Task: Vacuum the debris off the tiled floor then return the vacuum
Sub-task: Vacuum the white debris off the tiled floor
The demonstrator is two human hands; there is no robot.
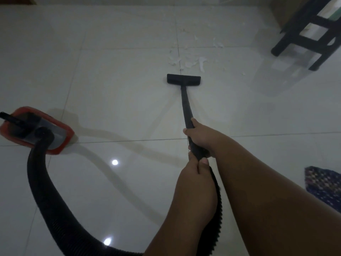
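Note:
A black vacuum wand (185, 106) runs from my hands to a flat black floor nozzle (183, 79) resting on the glossy white tiled floor (110, 89). White paper scraps (188, 59) lie scattered just beyond the nozzle, apart from it. My right hand (200, 134) grips the wand higher up; my left hand (195, 169) grips it just below, where the ribbed black hose (48, 191) starts. The hose loops left to the red and grey vacuum body (35, 129) on the floor.
A black stool (302, 34) stands at the upper right, close to the scraps. A patterned mat (324, 183) lies at the right edge. A wall base runs along the top. Ceiling lights reflect in the tiles.

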